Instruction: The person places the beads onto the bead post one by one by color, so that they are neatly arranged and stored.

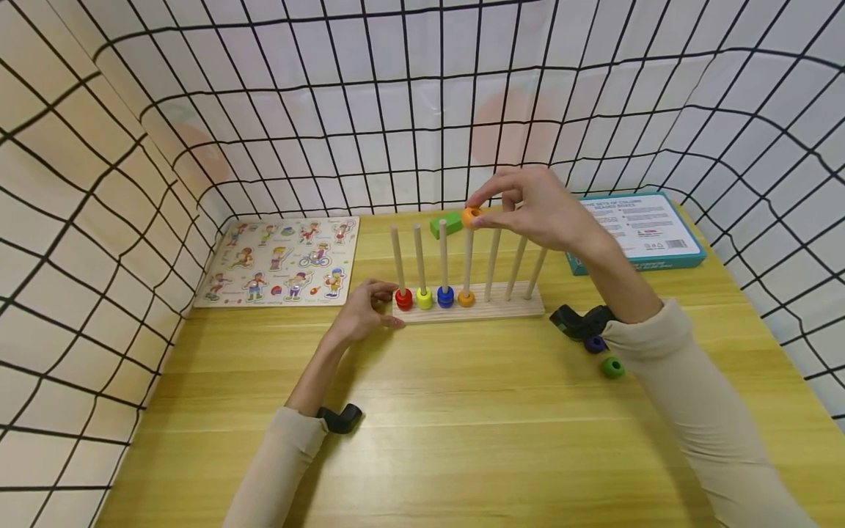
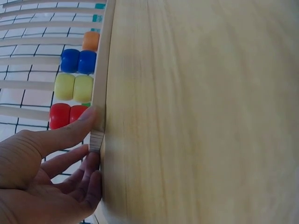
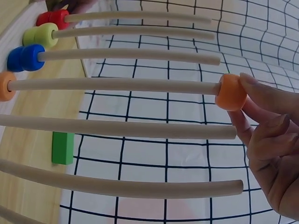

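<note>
A wooden peg stand [image 1: 478,311] with several upright pegs stands on the table. My left hand [image 1: 361,312] grips the left end of its base, the thumb along the front edge. Two red beads [image 2: 68,115], two yellow beads [image 2: 74,87] and two blue beads [image 2: 78,61] sit at the feet of neighbouring pegs. One orange bead [image 1: 466,299] lies at the foot of the peg beside the blue ones. At that peg's top, my right hand [image 1: 538,209] pinches another orange bead [image 3: 232,92] between thumb and fingers. The peg tip meets this bead's hole.
Behind the stand lies a green block [image 1: 446,224]. A picture puzzle board [image 1: 280,260] is at the left, a teal-edged box [image 1: 640,231] at the right. A green bead [image 1: 612,367] and a dark blue bead [image 1: 595,344] lie near my right forearm. Black netting surrounds the table.
</note>
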`<state>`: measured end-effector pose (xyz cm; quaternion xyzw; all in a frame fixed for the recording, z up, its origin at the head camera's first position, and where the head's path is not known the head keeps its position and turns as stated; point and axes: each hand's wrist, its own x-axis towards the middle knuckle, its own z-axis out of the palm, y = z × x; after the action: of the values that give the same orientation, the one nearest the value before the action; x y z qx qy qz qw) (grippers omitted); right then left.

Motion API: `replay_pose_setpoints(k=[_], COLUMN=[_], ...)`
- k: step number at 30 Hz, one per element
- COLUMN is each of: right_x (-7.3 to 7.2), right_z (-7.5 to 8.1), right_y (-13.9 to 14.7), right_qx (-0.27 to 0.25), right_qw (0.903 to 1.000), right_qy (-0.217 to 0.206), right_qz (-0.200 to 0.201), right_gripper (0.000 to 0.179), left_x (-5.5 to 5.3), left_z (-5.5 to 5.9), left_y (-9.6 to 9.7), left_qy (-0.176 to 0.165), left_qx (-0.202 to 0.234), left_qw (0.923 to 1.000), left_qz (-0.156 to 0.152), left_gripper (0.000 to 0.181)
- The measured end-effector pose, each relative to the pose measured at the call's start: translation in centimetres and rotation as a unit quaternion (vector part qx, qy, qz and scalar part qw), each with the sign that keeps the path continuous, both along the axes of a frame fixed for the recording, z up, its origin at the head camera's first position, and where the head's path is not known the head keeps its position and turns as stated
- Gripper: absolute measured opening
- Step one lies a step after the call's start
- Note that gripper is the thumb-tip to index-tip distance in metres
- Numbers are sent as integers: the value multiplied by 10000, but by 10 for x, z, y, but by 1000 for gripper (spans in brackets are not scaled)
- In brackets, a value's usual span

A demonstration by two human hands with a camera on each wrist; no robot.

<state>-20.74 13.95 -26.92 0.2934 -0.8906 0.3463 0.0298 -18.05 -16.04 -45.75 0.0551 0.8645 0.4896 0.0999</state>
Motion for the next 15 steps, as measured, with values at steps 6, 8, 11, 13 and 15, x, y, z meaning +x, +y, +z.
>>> replay_pose_setpoints(k=[6, 8, 11, 13, 15], right_x=[-3, -4, -5, -5, -4], right_z=[-3, -3, -4, -4, -4], right_y=[-3, -3, -3, -3, -2], right_qx=[151, 173, 185, 192, 189], right_qw=[9998, 9997, 9996, 9996, 9996], right_qy=[-95, -69, -68, -79, -88], right_qz=[91, 142, 189, 204, 188], right_gripper=[20, 20, 20, 20, 20], left_x=[0, 0, 0, 0, 0], left_z=[1, 2, 2, 2, 2], left_y=[1, 1, 1, 1, 0], left_qy=[-15, -11, -18, -23, -16], left_qx=[7, 2, -4, -5, -20], left_qw=[10000, 10000, 10000, 10000, 10000], left_qz=[6, 0, -3, 5, 5], left_gripper=[69, 69, 70, 70, 69])
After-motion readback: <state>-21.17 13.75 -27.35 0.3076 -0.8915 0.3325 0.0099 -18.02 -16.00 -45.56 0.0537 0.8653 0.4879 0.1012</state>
